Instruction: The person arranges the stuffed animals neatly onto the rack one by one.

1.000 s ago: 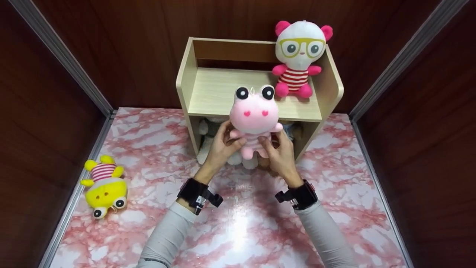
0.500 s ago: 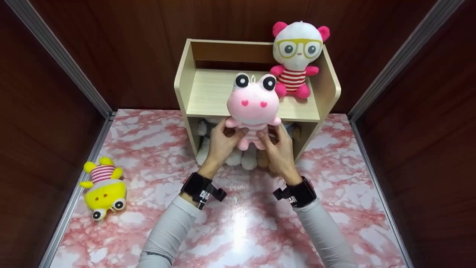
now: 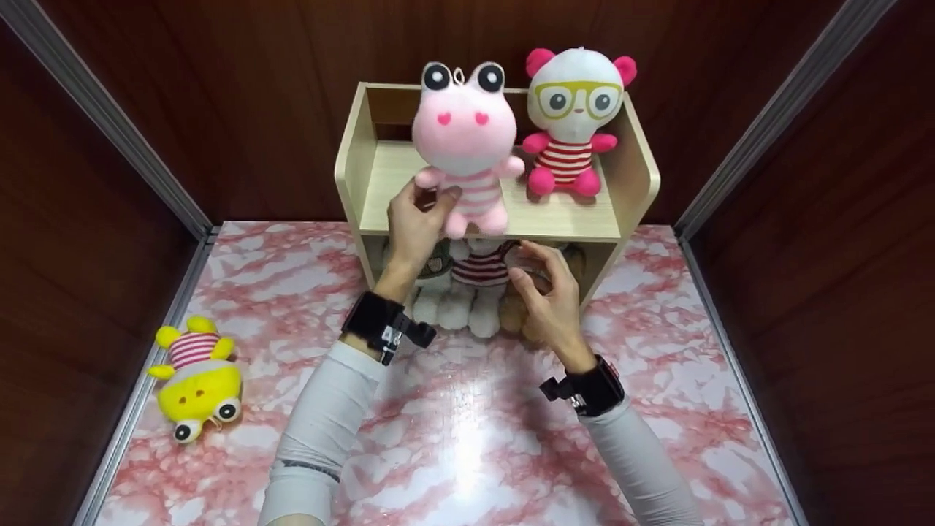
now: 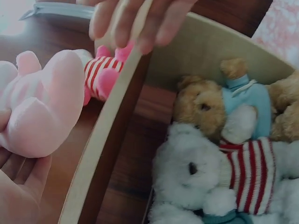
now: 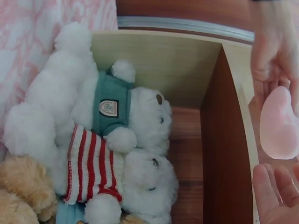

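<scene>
My left hand (image 3: pixel 418 228) grips a pink plush frog (image 3: pixel 467 135) by its striped body, thumb in front. The frog is upright over the left-middle part of the upper shelf (image 3: pixel 391 179), feet near its front edge; whether they touch the board I cannot tell. My right hand (image 3: pixel 551 296) is apart from the frog, fingers loosely bent and holding nothing, just in front of the lower compartment. A pink-and-white plush panda (image 3: pixel 568 146) with printed glasses sits at the shelf's right end.
Several plush bears fill the lower compartment: a white one in a striped sweater (image 5: pixel 93 163), another in a green top (image 5: pixel 112 105), a brown one in blue (image 4: pixel 250 100). A yellow plush frog (image 3: pixel 199 380) lies on the marbled floor at left. Dark panels (image 3: pixel 825 219) enclose the area.
The pink frog has risen and moved back and left, from in front of the shelf to over it. My right hand has let go of it; my left still holds it.
</scene>
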`<state>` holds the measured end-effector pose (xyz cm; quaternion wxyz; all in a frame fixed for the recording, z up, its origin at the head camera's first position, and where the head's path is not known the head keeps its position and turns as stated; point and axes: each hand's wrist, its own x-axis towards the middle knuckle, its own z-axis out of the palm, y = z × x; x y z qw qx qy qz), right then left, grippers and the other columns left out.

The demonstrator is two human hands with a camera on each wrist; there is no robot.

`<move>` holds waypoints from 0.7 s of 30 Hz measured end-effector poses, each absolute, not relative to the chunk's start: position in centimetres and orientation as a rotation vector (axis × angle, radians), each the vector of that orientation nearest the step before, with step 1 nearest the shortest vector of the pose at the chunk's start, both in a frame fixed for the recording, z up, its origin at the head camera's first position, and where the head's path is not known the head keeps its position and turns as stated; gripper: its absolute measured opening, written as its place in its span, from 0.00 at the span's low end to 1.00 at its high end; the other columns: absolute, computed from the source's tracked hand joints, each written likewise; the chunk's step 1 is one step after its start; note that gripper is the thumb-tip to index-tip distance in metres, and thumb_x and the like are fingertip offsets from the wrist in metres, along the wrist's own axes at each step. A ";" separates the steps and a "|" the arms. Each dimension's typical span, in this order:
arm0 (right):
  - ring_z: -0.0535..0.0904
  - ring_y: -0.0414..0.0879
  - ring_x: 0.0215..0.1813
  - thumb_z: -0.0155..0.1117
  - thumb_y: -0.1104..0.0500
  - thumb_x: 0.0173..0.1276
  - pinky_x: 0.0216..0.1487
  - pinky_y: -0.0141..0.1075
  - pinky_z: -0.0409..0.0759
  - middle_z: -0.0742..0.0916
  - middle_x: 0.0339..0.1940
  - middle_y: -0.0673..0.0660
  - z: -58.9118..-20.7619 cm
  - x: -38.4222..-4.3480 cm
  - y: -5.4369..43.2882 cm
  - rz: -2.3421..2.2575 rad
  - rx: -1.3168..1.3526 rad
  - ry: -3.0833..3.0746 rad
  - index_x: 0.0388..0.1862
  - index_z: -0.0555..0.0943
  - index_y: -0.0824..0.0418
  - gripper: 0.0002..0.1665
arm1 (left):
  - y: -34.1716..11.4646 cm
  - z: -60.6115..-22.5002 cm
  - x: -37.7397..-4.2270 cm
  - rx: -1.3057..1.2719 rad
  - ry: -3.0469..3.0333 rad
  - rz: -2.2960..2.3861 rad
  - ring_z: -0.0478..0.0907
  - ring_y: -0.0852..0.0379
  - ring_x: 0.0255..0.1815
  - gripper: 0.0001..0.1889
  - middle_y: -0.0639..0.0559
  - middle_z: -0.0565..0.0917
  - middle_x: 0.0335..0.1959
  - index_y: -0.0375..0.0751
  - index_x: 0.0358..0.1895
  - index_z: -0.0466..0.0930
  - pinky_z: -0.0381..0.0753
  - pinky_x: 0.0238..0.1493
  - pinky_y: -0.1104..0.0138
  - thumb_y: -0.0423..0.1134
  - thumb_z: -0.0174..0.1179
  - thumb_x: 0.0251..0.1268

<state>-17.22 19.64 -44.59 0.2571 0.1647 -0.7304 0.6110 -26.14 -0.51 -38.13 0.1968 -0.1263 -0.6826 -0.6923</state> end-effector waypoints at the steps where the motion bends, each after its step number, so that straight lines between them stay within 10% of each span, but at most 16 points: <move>1: 0.82 0.63 0.53 0.66 0.74 0.70 0.56 0.34 0.83 0.82 0.55 0.74 -44.3 -17.0 19.5 1.631 0.457 -1.982 0.62 0.77 0.76 0.22 | -0.6 -37.8 -26.5 -0.343 -1.913 -1.942 0.86 0.47 0.47 0.18 0.37 0.88 0.45 0.27 0.54 0.83 0.84 0.53 0.62 0.34 0.69 0.65; 21: 0.81 0.47 0.51 0.69 0.76 0.65 0.54 0.29 0.79 0.85 0.51 0.66 -46.8 -16.5 20.6 1.423 0.520 -2.009 0.53 0.83 0.73 0.17 | 1.6 -35.6 -32.0 -0.159 -2.269 -1.715 0.83 0.53 0.52 0.17 0.44 0.87 0.52 0.37 0.58 0.82 0.77 0.56 0.68 0.40 0.65 0.72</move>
